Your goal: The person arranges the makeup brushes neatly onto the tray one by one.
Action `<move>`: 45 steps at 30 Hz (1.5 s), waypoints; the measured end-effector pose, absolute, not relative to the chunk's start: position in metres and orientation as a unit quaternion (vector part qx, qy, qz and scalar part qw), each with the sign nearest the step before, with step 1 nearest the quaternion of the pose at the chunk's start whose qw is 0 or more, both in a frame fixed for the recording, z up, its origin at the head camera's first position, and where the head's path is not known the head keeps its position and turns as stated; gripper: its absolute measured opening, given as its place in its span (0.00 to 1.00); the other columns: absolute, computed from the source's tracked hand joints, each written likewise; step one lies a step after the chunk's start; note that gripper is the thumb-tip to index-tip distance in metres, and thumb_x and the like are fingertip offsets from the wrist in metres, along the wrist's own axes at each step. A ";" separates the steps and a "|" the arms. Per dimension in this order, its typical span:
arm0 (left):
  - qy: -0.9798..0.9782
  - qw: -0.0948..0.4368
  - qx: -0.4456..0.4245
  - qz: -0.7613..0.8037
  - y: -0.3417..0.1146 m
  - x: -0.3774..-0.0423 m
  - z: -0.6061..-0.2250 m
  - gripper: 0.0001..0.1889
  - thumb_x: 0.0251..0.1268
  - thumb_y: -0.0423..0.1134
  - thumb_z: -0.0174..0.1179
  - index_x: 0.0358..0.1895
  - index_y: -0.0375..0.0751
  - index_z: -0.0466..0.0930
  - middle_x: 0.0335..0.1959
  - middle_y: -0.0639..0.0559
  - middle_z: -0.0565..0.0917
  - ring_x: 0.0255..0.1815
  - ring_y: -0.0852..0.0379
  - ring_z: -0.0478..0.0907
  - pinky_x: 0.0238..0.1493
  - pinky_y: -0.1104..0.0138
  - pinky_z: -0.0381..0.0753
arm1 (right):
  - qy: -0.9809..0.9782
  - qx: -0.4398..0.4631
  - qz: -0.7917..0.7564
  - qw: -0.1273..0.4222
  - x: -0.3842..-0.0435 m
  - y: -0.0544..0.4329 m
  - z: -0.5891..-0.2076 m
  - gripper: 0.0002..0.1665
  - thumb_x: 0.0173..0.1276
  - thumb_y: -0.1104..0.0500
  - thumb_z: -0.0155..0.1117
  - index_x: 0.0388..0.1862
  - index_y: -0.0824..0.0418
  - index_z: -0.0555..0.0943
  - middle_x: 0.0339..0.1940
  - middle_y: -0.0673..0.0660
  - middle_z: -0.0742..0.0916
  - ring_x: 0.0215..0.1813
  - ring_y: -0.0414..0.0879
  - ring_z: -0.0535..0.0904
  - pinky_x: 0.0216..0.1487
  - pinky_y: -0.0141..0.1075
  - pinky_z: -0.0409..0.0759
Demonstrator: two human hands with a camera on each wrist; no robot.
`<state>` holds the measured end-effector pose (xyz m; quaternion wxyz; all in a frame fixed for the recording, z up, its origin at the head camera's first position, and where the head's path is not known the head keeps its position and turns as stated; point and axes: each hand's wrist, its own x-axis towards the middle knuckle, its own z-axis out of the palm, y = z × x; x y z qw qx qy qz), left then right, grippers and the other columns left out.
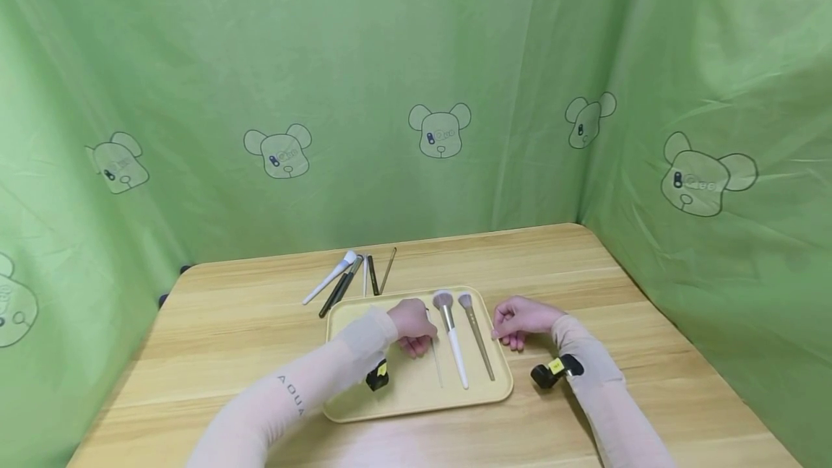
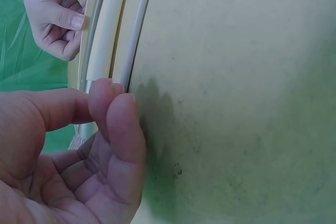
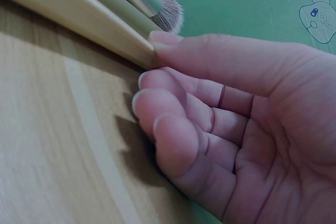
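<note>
My left hand (image 1: 412, 323) is over the middle of a yellow tray (image 1: 416, 409), its thumb and fingertips pinching a thin makeup brush with a slim pale handle (image 2: 137, 27). That handle points toward the tray's near side, and the fingers hide much of the brush's far end. Just right of it lie a large makeup brush with a white handle (image 1: 458, 352) and a fluffy head, then an olive-handled brush (image 1: 479, 338). At the tray's right rim, my right hand (image 1: 523, 316) grips the edge, thumb on top and the other fingers curled beside and below it.
Beyond the tray's far left rim, several more brushes lie loosely on the wooden table (image 1: 227, 338), among them a white one (image 1: 328, 279), a black one (image 1: 373, 275) and a thin brown one (image 1: 388, 269). A green curtain (image 1: 364, 92) hangs around the table's back and sides.
</note>
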<state>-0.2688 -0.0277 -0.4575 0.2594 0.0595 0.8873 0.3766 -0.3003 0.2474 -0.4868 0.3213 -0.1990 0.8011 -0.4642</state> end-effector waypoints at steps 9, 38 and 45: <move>0.887 0.262 0.070 0.374 -0.034 -0.274 -0.450 0.13 0.61 0.32 0.59 0.20 0.31 0.81 0.11 0.49 0.79 0.10 0.59 0.75 0.21 0.66 0.86 | 0.799 -0.204 -0.465 0.322 -0.300 0.248 -0.488 0.10 0.63 0.63 0.66 0.32 0.70 0.75 0.20 0.52 0.82 0.18 0.38 0.76 0.21 0.27 0.79; 0.875 0.176 0.073 0.446 -0.077 -0.315 -0.398 0.07 0.65 0.40 0.60 0.33 0.40 0.76 0.22 0.52 0.80 0.21 0.60 0.74 0.24 0.71 0.76 | 0.803 -0.199 -0.461 0.320 -0.301 0.249 -0.489 0.09 0.62 0.62 0.66 0.31 0.66 0.75 0.20 0.51 0.82 0.18 0.37 0.77 0.21 0.27 0.80; 0.860 0.153 0.042 0.486 -0.083 -0.330 -0.399 0.08 0.67 0.40 0.59 0.38 0.37 0.78 0.26 0.49 0.80 0.24 0.59 0.75 0.31 0.68 0.81 | 0.808 -0.195 -0.457 0.316 -0.301 0.248 -0.490 0.10 0.62 0.62 0.66 0.32 0.67 0.75 0.20 0.51 0.82 0.18 0.38 0.77 0.21 0.27 0.80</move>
